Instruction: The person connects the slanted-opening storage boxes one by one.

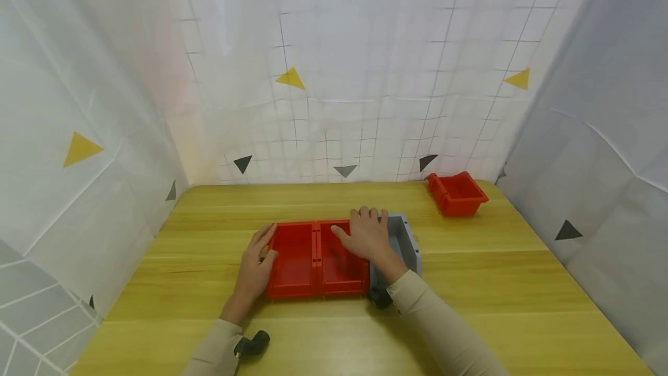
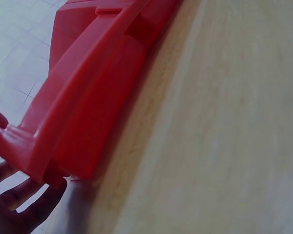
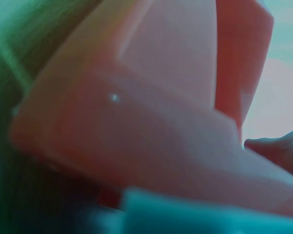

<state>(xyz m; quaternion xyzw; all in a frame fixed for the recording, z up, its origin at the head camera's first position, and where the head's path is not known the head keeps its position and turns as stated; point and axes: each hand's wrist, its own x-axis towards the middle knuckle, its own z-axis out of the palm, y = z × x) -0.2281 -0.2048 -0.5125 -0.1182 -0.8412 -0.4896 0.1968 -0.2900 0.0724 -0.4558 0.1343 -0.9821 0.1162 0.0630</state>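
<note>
Two red plastic bins, a left bin (image 1: 293,257) and a middle bin (image 1: 344,274), stand side by side, with a grey bin (image 1: 409,242) against their right end. My left hand (image 1: 254,266) holds the left bin's outer wall, thumb over the rim. In the left wrist view, its fingers (image 2: 44,202) wrap round the end of the bin. My right hand (image 1: 367,237) lies across the join between middle and grey bins, fingers bent over the back rim, thumb towards the middle bin. The right wrist view shows its thumb (image 3: 278,148) above a blurred red wall.
A smaller red bin (image 1: 460,196) stands apart at the table's back right. The wood-patterned table (image 1: 496,300) meets white patterned sheeting (image 1: 334,74) at the back and sides. A black wrist camera (image 1: 254,343) juts from the left sleeve.
</note>
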